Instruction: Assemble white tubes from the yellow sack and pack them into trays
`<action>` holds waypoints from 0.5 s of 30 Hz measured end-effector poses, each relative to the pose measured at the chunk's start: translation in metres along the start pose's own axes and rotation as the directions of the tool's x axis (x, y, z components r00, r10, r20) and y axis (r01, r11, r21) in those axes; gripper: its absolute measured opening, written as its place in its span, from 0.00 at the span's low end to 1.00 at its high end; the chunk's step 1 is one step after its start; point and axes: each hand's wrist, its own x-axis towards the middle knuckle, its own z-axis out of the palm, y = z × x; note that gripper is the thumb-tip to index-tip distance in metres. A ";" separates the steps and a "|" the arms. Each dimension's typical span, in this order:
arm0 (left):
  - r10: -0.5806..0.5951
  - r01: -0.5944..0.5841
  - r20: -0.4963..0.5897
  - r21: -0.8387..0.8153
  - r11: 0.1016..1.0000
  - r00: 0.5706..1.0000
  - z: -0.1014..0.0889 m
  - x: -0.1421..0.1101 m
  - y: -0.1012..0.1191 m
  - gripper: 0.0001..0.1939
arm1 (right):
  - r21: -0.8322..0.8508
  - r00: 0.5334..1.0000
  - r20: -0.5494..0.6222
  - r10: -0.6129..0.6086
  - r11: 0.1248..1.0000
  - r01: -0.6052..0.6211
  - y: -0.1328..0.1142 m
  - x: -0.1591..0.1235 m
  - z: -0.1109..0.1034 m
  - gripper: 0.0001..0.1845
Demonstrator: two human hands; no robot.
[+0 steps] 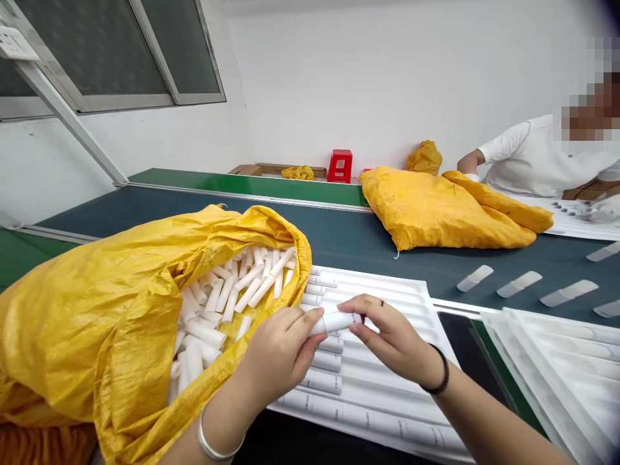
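Observation:
A white plastic tube (336, 321) with small dark print is held level between my two hands. My left hand (285, 342) pinches its left end, and my right hand (387, 332) grips the right end with thumb and fingers. Beneath them lies a white ribbed tray (397, 297). Printed tubes (322, 381) rest in the tray's grooves, mostly toward its left side, with a fuller row along the near edge. Left of my hands, an open yellow woven sack (126, 284) spills a view of many loose white tubes (232, 290).
Several tubes (520, 284) stand or lean on the dark conveyor belt (334, 232). More white trays (571, 374) are stacked at right. Another yellow sack (436, 210) lies across the belt, near a co-worker in a white shirt (527, 155). A red stool (340, 166) is by the wall.

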 end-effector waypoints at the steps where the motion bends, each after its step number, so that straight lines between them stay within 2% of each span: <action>1: 0.017 -0.017 -0.006 0.020 1.000 1.000 0.000 0.000 0.001 0.16 | 0.005 1.000 0.009 0.019 1.000 -0.019 -0.001 0.000 0.001 0.14; 3: 0.036 -0.035 -0.015 0.044 0.998 0.999 0.001 0.001 0.002 0.19 | 0.010 0.999 0.010 0.030 1.000 -0.030 -0.003 0.000 0.000 0.14; 8: 0.048 -0.049 0.016 0.029 0.998 0.999 0.005 -0.002 0.006 0.28 | 0.020 0.999 0.000 -0.040 0.999 0.040 -0.010 -0.004 -0.002 0.16; 10: 0.055 -0.056 0.046 0.024 0.998 0.997 0.011 -0.005 0.009 0.30 | -0.022 0.997 0.073 -0.032 0.999 0.034 -0.008 -0.007 0.005 0.16; 11: 0.050 -0.052 0.073 0.028 0.998 0.996 0.016 -0.007 0.010 0.32 | -0.076 0.989 0.148 -0.014 0.997 0.026 -0.005 -0.008 0.011 0.16; 13: 0.018 -0.024 0.156 0.041 0.999 0.988 0.025 -0.010 0.010 0.36 | -0.260 0.955 0.274 0.113 0.965 -0.040 0.009 -0.009 0.020 0.12; 14: -0.009 -0.002 0.194 0.056 0.998 0.981 0.027 -0.012 0.007 0.38 | -0.366 0.938 0.277 0.206 0.926 -0.096 0.021 -0.009 0.021 0.09; 15: -0.050 0.033 0.217 0.081 0.996 0.975 0.028 -0.013 0.001 0.38 | -0.459 0.927 0.230 0.298 0.872 -0.167 0.034 -0.008 0.018 0.07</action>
